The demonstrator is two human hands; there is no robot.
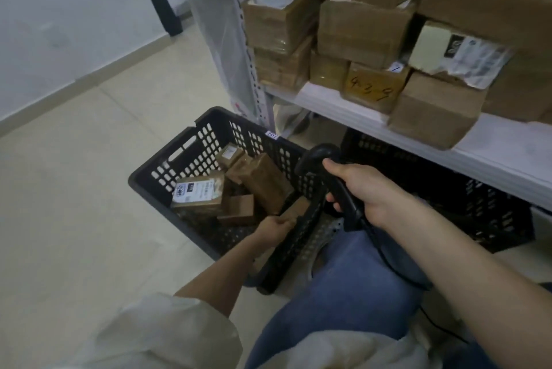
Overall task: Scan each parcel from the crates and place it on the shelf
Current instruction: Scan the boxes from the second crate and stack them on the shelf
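Observation:
A black perforated crate [191, 156] stands on the floor and holds several brown parcels; one labelled parcel [199, 193] lies at its left, a longer one [267, 182] leans in the middle. My left hand [273, 229] reaches into the crate and grips a small brown parcel [297, 208] by its near end. My right hand [363, 189] holds a black handheld scanner [321, 159] above the crate's right rim, its cable trailing back over my knee. The white shelf [493, 156] at the right carries stacked cardboard parcels [367, 31].
A second black crate [466, 192] sits under the shelf at the right. The shelf's perforated white upright [254, 75] stands just behind the first crate. Pale tiled floor [74, 204] spreads to the left, up to a white wall. My knee in blue jeans [352, 279] is beside the crate.

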